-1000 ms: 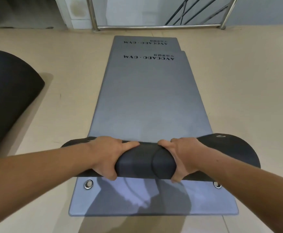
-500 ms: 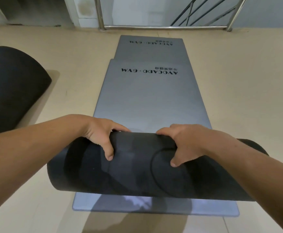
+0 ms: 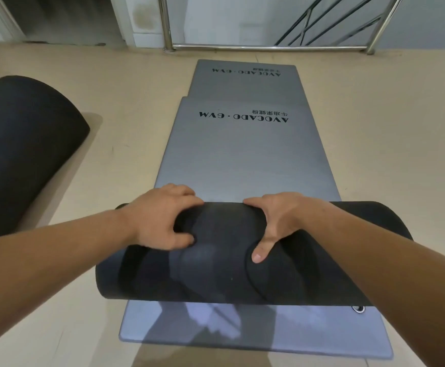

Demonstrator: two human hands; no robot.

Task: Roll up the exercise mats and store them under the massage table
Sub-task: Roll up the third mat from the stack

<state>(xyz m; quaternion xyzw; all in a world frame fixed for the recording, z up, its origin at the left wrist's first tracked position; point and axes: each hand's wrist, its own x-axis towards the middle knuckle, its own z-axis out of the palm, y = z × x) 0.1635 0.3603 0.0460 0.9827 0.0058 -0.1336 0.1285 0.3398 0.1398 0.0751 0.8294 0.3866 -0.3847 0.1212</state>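
mats are what i am dealing with, and from my head camera the top mat (image 3: 238,154) lies grey side up on the floor (image 3: 388,128), stacked on a second mat (image 3: 248,80) whose far end sticks out beyond it toward the railing (image 3: 269,46). the near end of the top mat is wound into a dark roll (image 3: 229,274), and that roll is plainly fatter than it was a second ago, when it was only a thin fold under my palms. it has also travelled forward, so less grey surface is left between my hands and the printed lettering.

my left hand (image 3: 160,218) is pressed over the top of the roll, fingers spread and curled onto it, thumb tucked against the near face. my right hand (image 3: 277,221) does the same on the other side, fingers hooked over the far edge, thumb pointing down the near face. both are clasping the roll, not loose.

to me this means the rolling is well under way but far from finished: most of this mat is still flat, and the one beneath has not been started. another dark roll (image 3: 22,154) lies on the floor to my left, well apart. i cannot see the massage table from here.

the roll looks a little uneven, wider toward my right, so i judge i should keep the edges lined up as i push on.
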